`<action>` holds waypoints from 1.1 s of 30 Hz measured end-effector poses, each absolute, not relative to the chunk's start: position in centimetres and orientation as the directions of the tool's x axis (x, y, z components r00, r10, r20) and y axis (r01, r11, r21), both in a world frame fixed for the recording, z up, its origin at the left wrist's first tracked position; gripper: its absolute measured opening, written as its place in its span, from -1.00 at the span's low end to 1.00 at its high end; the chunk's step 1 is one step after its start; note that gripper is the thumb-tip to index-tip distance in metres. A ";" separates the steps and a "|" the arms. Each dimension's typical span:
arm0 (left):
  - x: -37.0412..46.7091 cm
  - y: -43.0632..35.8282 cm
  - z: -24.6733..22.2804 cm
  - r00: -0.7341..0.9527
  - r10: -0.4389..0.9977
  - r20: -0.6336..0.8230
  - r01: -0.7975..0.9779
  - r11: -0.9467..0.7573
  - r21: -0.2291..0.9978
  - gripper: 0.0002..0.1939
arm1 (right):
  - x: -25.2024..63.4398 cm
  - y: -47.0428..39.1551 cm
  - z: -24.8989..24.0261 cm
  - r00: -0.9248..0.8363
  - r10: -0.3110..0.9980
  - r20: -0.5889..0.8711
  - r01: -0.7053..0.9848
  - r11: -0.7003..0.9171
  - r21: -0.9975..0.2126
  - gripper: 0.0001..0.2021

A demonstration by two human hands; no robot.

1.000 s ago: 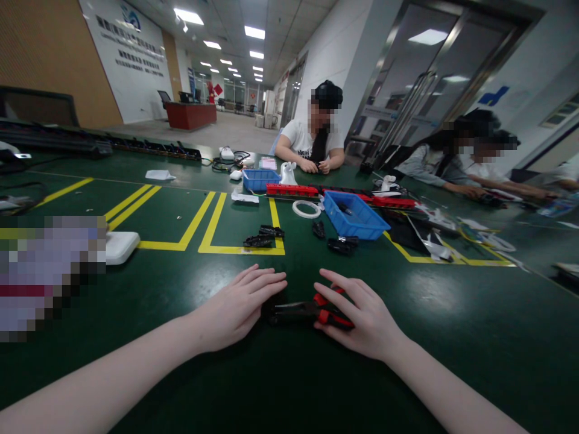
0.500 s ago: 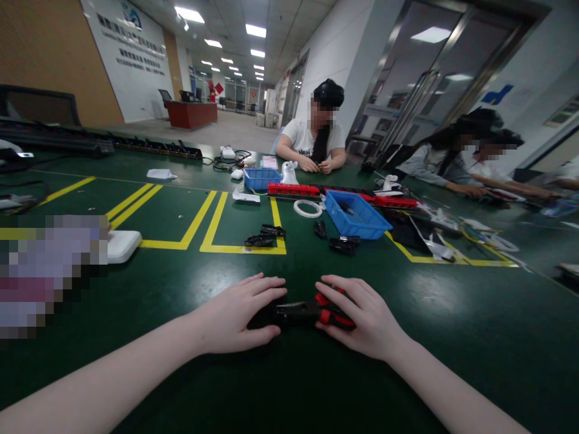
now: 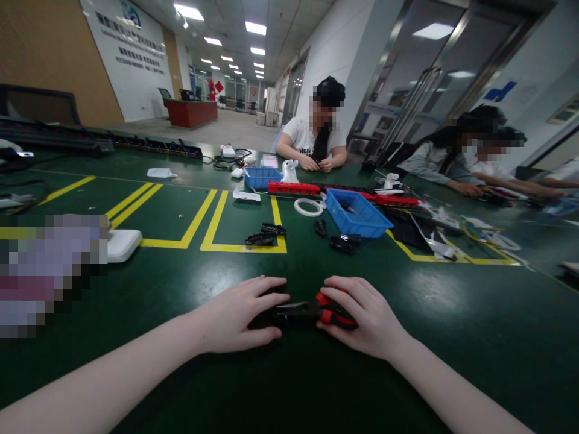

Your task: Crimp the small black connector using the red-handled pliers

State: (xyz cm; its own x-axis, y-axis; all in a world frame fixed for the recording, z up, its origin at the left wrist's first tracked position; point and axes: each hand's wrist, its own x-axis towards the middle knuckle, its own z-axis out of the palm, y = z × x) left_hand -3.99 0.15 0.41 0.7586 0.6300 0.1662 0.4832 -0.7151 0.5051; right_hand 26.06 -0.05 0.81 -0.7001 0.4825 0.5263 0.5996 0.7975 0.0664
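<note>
Pliers with red and black handles (image 3: 326,314) lie on the green table (image 3: 289,386) between my hands, their dark jaws pointing left. My left hand (image 3: 244,313) rests palm down with its fingers apart, the fingertips beside the jaw end. Something dark under its fingers is too hidden to make out. Over the handles lies my right hand (image 3: 366,313), its fingers spread and loosely curved, touching or nearly touching the grips; it is not wrapped round them.
Beyond my hands are black parts (image 3: 266,234), more black pieces (image 3: 344,243), a blue bin (image 3: 357,214), a white ring (image 3: 308,207) and red strips (image 3: 294,188). A white box (image 3: 123,245) sits left. A person (image 3: 312,141) sits opposite; others sit at right.
My right hand has shifted very slightly, its index finger a little further right over the handle. The pliers stay nearly in place, and my left hand has barely moved.
</note>
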 end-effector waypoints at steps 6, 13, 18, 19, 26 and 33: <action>-3.9 0.1 0.7 0.759 0.636 0.142 0.479 -0.692 0.540 -0.49 | 26.0 -0.1 1.0 -0.687 0.470 0.555 0.606 0.791 0.080 -0.58; -4.0 0.3 0.5 0.758 0.632 0.159 0.455 -0.688 0.566 -0.47 | 26.0 0.1 0.8 -0.697 0.477 0.536 0.595 0.801 0.061 -0.56; -3.9 0.3 1.0 0.766 0.626 0.148 0.448 -0.684 0.576 -0.55 | 25.9 0.1 0.8 -0.710 0.476 0.519 0.584 0.810 0.055 -0.57; -3.9 0.2 1.1 0.766 0.627 0.140 0.451 -0.680 0.578 -0.57 | 25.9 0.1 0.8 -0.711 0.479 0.516 0.584 0.810 0.052 -0.58; -3.8 0.2 1.3 0.764 0.631 0.136 0.434 -0.659 0.614 -0.62 | 26.0 0.2 0.7 -0.727 0.473 0.497 0.567 0.822 0.048 -0.62; -3.9 0.2 1.1 0.764 0.631 0.137 0.447 -0.670 0.593 -0.63 | 26.0 0.1 0.7 -0.729 0.474 0.494 0.568 0.822 0.050 -0.62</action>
